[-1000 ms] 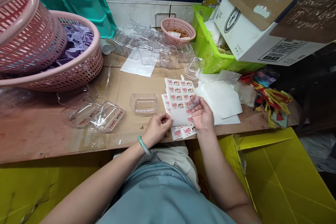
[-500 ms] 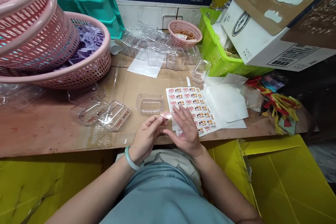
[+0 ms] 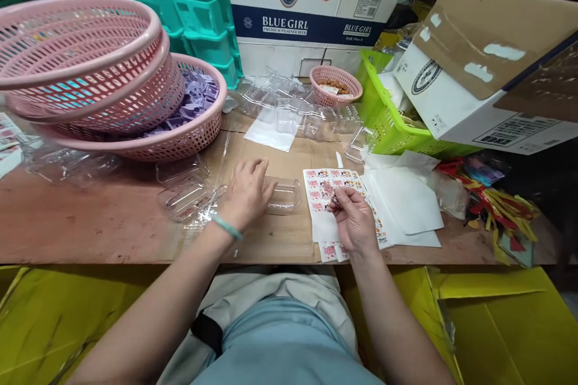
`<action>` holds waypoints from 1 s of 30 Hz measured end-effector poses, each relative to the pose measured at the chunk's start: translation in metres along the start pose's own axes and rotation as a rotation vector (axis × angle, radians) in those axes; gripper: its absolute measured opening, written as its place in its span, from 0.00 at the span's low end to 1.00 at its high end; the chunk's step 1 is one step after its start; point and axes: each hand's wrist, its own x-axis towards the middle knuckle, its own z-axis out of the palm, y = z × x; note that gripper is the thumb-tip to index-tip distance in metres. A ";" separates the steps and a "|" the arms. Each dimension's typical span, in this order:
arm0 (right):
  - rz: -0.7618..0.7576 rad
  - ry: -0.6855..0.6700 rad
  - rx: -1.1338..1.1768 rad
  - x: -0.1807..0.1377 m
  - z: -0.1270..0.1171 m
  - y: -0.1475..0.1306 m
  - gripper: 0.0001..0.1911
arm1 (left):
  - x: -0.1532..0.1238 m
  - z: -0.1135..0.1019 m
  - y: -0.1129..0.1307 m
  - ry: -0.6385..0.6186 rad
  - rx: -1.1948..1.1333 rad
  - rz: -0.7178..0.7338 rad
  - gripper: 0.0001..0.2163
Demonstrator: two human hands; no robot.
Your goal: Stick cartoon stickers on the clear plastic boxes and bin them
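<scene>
My left hand point(image 3: 247, 195), with a pale green bangle on its wrist, is over the left end of a clear plastic box point(image 3: 285, 195). Its fingers look loosely spread and hold nothing I can see; part of the box is hidden beneath them. My right hand point(image 3: 356, 219) pinches a small sticker point(image 3: 333, 197) between thumb and fingers above the sticker sheet point(image 3: 323, 179). Printed with cats and pink lettering, that sheet has a bare white strip near its front edge. More clear plastic boxes point(image 3: 185, 200), with printed strips on them, lie left of my left hand.
Stacked pink baskets point(image 3: 198, 138) stand at the left, purple pieces inside the lowest. Clear plastic packaging point(image 3: 311, 123) is heaped at the back beside a small pink basket point(image 3: 336, 96). A green basket point(image 3: 397, 141), white backing sheets point(image 3: 404, 204) and red-yellow ribbons point(image 3: 501, 198) are at the right.
My left hand has moved left and away from my right hand, over the clear box. My right hand, flat before, now pinches the sticker. The view has shifted.
</scene>
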 end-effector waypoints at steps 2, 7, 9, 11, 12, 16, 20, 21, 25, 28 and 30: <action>0.027 -0.057 0.024 -0.002 0.009 -0.001 0.14 | 0.011 0.002 -0.010 -0.122 0.165 0.008 0.08; 0.078 -0.175 0.038 -0.014 0.026 0.009 0.13 | -0.026 0.007 0.000 -0.012 0.078 0.115 0.11; 0.122 -0.201 0.011 -0.019 0.027 0.013 0.12 | -0.051 0.006 0.006 0.012 -0.068 0.154 0.09; 0.157 -0.219 -0.018 -0.022 0.025 0.015 0.12 | -0.070 0.003 0.008 -0.019 -0.245 0.146 0.07; 0.167 -0.226 -0.035 -0.023 0.023 0.015 0.12 | -0.075 0.002 0.007 -0.043 -0.336 0.114 0.08; 0.140 -0.244 -0.161 -0.028 0.019 0.006 0.13 | -0.080 0.002 -0.001 -0.167 -0.668 -0.072 0.09; 0.078 -0.299 -0.419 -0.034 0.020 -0.007 0.12 | -0.079 0.000 -0.006 -0.213 -0.768 -0.100 0.18; 0.070 -0.322 -0.479 -0.036 0.021 -0.009 0.11 | -0.079 -0.001 -0.007 -0.217 -0.750 -0.077 0.20; 0.119 -0.378 -0.589 -0.045 0.028 -0.013 0.14 | -0.079 -0.006 -0.008 -0.259 -0.710 -0.010 0.20; 0.149 -0.364 -0.631 -0.050 0.033 -0.012 0.15 | -0.079 -0.006 -0.009 -0.299 -0.755 -0.029 0.21; 0.135 -0.341 -0.661 -0.053 0.035 -0.009 0.15 | -0.080 -0.005 -0.011 -0.300 -0.785 -0.049 0.22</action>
